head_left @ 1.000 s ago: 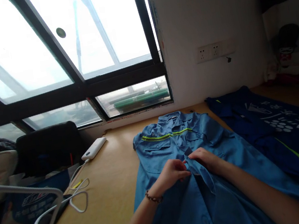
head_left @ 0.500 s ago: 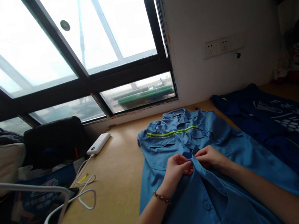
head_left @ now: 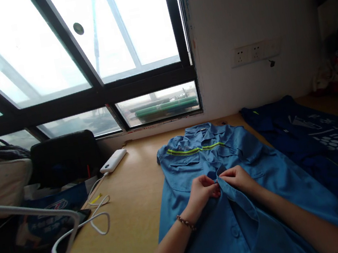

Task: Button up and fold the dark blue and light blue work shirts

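A blue work shirt (head_left: 191,218) with a yellow-green stripe across the chest lies face up, its collar toward the wall. My left hand (head_left: 203,190) pinches one front edge at mid-shirt, and a beaded bracelet circles that wrist. Right beside it, my right hand (head_left: 236,179) pinches the other front edge, which is lifted and folds back toward me. The fingertips of both hands nearly meet; whatever button sits between them is hidden. Lower down, a button (head_left: 235,231) shows on the placket, unfastened.
The wooden table (head_left: 131,210) carries a white power bank (head_left: 113,161) with a looped white cable (head_left: 99,224) on the left. A dark blue garment (head_left: 316,136) lies at right. Bags (head_left: 53,210) crowd the left side; a window and wall sockets (head_left: 249,53) stand behind.
The view has shifted slightly, moving the scene a little to the right. Both hands keep their pinch on the shirt front, with only small finger movement.
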A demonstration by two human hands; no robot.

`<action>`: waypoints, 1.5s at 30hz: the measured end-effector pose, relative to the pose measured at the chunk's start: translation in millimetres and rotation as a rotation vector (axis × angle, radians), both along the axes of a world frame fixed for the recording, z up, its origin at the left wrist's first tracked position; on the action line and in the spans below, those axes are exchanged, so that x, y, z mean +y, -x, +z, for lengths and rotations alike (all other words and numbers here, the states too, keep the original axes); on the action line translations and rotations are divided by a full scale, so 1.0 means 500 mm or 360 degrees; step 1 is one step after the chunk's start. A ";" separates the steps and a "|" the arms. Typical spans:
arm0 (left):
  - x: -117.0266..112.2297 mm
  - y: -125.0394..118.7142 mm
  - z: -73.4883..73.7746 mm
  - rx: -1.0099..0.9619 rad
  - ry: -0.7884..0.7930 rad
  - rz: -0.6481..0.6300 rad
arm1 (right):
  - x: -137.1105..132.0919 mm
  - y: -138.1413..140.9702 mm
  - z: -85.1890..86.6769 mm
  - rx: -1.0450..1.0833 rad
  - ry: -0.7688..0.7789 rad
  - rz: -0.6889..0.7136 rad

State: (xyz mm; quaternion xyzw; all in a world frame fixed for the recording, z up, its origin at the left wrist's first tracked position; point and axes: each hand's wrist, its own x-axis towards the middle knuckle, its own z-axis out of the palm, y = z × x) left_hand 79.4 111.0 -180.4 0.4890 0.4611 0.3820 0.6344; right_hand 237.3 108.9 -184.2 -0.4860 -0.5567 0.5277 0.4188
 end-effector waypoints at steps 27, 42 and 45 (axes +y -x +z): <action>-0.009 -0.010 -0.009 0.0023 -0.0014 0.0111 | -0.006 0.014 -0.012 -0.0538 -0.0312 -0.0044; -0.008 -0.008 -0.005 -0.0313 0.0083 0.0080 | 0.000 0.006 -0.017 -0.0388 -0.0102 0.0267; -0.008 -0.007 -0.004 -0.0341 0.0043 0.0016 | 0.006 0.007 -0.022 -0.0171 0.0215 0.0309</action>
